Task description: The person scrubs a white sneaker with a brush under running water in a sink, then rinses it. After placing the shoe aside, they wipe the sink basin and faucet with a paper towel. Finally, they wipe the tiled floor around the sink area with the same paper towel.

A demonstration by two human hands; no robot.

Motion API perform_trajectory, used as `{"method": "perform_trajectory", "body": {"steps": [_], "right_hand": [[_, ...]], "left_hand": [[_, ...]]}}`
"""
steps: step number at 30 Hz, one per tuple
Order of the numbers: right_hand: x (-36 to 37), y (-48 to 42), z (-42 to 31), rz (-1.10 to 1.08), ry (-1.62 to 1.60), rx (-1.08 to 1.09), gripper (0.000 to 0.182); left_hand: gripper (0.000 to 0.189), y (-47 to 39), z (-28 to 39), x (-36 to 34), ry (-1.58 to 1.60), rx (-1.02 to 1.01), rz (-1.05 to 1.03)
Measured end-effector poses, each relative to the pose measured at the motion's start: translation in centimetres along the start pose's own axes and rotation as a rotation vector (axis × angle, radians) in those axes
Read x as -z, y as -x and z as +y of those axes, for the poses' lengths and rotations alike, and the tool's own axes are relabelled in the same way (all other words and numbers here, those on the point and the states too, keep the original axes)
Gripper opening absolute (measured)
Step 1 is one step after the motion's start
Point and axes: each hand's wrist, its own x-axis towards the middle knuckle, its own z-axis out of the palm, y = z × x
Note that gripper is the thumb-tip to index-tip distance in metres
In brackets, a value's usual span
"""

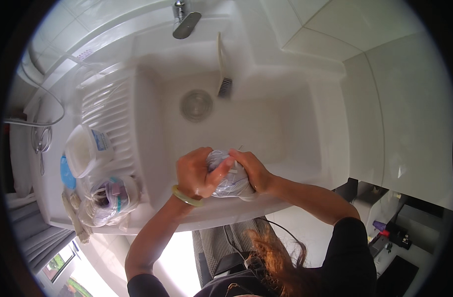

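Observation:
Both hands grip one white and pale lilac lace-up shoe [232, 181] over the front of a white laundry sink [226, 126]. My left hand [198, 172], with a pale green bangle [188, 196] at its wrist, holds the shoe's left side, thumb across the top. My right hand [253, 170] closes on its right side. The shoe's surface looks wet, and the hands hide part of it. Farther back in the basin, a scrub brush [223, 86] with dark bristles leans by its pale handle against the back wall. A round drain [196, 105] sits left of the brush.
A ribbed washboard [107, 107] forms the sink's left side. On it stand an uncovered white tub [81, 150] and a second shoe [113, 198]. A blue lid [68, 172] lies beside the tub. The chrome faucet [186, 25] juts over the back rim, and a tiled wall [363, 111] borders the right.

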Motion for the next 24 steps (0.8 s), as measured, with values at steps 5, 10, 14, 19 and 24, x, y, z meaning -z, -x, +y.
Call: {"method": "perform_trajectory", "body": {"steps": [5, 10, 14, 19, 24], "right_hand": [[-0.9, -0.7, -2.5, -0.073, -0.306, -0.369, 0.064], [-0.8, -1.0, -4.2, -0.091, -0.348, -0.511, 0.067], [-0.7, -1.1, -2.9, -0.019, -0.35, -0.459, 0.053], [-0.6, -1.4, -2.0, 0.16, -0.314, -0.504, 0.036], [-0.2, -1.3, -1.8, 0.07, -0.332, -0.522, 0.035]], "left_hand": [[0.05, -0.2, 0.0, 0.3, 0.006, -0.008, 0.027], [0.044, -0.7, -0.3, 0.2, -0.032, -0.09, 0.025], [0.037, -1.3, -0.7, -0.1, -0.013, -0.201, 0.055], [0.033, -1.7, -1.1, -0.1, -0.044, -0.252, 0.052], [0.028, -2.2, -1.3, 0.0, 0.01, -0.348, 0.032]]}}
